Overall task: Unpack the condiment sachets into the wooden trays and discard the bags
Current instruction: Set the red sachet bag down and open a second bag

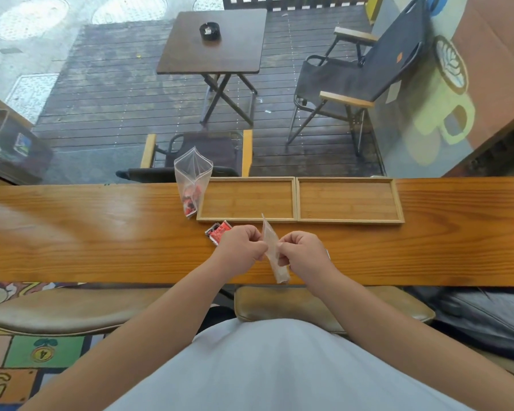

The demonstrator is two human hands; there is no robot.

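The floor mat (27,369) shows the numbers 4 and 5, seen upside down.

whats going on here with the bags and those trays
A person at a wooden counter holds a clear bag pinched between the left hand and right hand. Red sachets lie beside the left hand. A second bag, with sachets inside, stands against the left tray. That and the right tray are empty.
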